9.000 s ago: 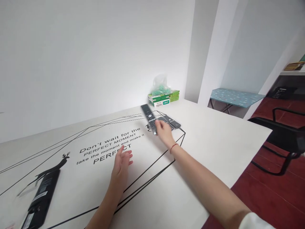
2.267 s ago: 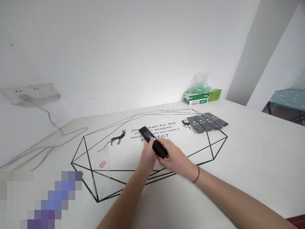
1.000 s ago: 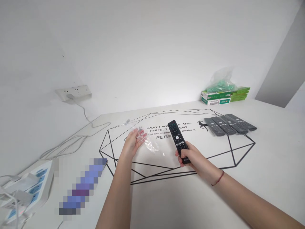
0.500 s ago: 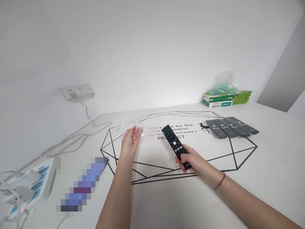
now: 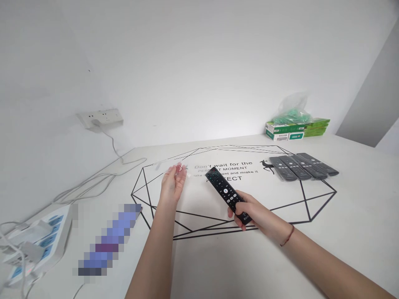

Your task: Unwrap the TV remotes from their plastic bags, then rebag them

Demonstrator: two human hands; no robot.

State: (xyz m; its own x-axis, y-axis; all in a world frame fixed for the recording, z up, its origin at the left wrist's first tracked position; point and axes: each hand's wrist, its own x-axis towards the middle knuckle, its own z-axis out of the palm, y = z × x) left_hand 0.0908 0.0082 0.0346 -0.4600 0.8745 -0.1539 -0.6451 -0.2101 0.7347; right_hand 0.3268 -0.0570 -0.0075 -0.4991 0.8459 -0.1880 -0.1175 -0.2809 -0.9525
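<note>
My right hand [image 5: 245, 209] grips the lower end of a black remote control [image 5: 227, 193], thumb on top. The remote is tilted, its far end pointing up and left, with white buttons showing. To its left, my left hand [image 5: 173, 180] has its fingers curled round a clear plastic bag [image 5: 160, 165] that is hard to see against the white table. Reddish marks show at the fingertips. Several more remotes in clear sleeves [image 5: 301, 167] lie side by side on the table at the right.
Green and white boxes [image 5: 285, 128] stand by the wall, topped by a clear bag with green contents [image 5: 293, 112]. At the left are a power strip [image 5: 51, 245], loose cables [image 5: 102, 178], a blurred-out phone-like object [image 5: 112, 236] and a wall socket [image 5: 107, 118]. Printed lines mark the white table [image 5: 199, 265].
The remote's far end has swung left and slightly down, towards my left hand. My left hand has shifted slightly right. The sleeved remotes have not moved.
</note>
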